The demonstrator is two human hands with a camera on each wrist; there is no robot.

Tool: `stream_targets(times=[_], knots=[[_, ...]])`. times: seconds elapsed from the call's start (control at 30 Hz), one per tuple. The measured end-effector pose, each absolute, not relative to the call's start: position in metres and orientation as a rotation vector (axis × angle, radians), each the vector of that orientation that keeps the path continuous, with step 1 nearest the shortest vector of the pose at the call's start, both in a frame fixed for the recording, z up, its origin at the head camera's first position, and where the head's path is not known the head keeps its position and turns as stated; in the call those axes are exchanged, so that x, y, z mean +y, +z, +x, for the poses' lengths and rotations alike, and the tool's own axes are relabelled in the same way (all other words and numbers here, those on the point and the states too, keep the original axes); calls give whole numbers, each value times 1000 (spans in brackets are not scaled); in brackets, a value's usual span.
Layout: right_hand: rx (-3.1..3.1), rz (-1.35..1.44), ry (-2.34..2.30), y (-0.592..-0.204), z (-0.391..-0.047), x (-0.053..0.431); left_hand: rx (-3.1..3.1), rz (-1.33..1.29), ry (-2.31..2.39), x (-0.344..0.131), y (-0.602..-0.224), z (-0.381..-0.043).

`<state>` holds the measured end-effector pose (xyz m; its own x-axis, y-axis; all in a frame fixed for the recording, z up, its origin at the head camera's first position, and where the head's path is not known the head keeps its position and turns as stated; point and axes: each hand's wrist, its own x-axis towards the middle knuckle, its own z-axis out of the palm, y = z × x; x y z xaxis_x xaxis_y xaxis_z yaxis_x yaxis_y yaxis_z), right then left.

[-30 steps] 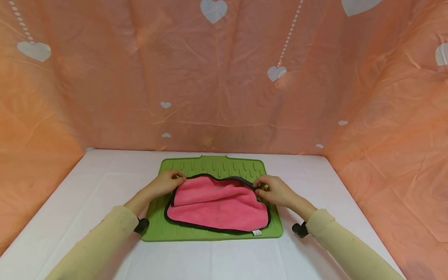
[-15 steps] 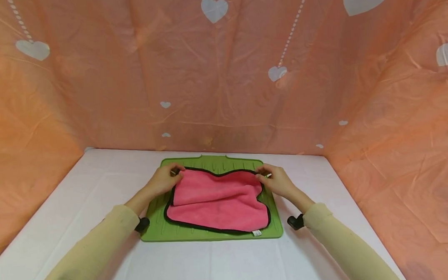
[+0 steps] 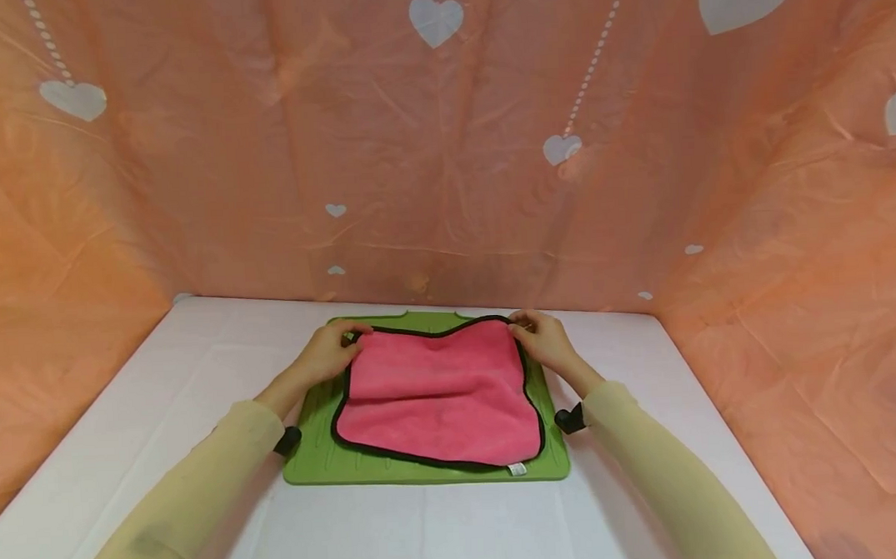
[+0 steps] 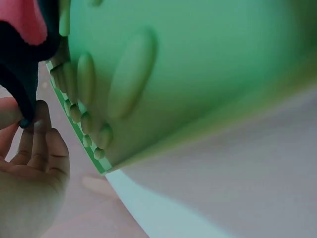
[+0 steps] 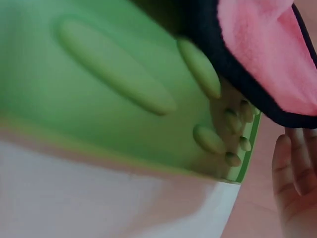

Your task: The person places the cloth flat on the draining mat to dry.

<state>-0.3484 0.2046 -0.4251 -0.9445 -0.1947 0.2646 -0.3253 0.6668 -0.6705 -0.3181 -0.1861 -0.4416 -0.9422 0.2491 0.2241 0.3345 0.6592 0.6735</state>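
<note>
A pink cloth [image 3: 438, 397] with a black border lies over a green ridged mat [image 3: 313, 456], a small white tag [image 3: 516, 469] at its near right edge. My left hand [image 3: 323, 352] pinches its far left corner; in the left wrist view thumb and fingers [image 4: 39, 144] meet on the dark edging. The far right corner is pinched by my right hand [image 3: 546, 339], and that corner is raised a little. In the right wrist view the fingers [image 5: 297, 168] sit beneath the cloth's edge, with the thumb out of sight. A shallow crease crosses the cloth's middle.
The mat lies on a white table [image 3: 421, 531]. Orange sheeting [image 3: 444, 188] printed with white hearts walls the table at the back and on both sides. Each wrist bears a small black device, like the left one [image 3: 288, 441].
Both hands have moved away from the body, drawing the cloth's far edge with them. The folded layer has spread out flatter and covers more of the mat.
</note>
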Motion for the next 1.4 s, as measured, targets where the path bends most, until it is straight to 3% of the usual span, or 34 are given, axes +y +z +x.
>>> stream_targets(times=[0.37, 1.13, 1.4], knots=[[-2784, 357, 1054, -435, -376, 203, -2704, -576, -984, -185, -436, -336], [-2981, 361, 897, -442, -396, 198, -3031, -582, -658, -189, -433, -362], [-2954, 589, 650, -444, -397, 195, -3113, -577, -604, -189, -436, -367]])
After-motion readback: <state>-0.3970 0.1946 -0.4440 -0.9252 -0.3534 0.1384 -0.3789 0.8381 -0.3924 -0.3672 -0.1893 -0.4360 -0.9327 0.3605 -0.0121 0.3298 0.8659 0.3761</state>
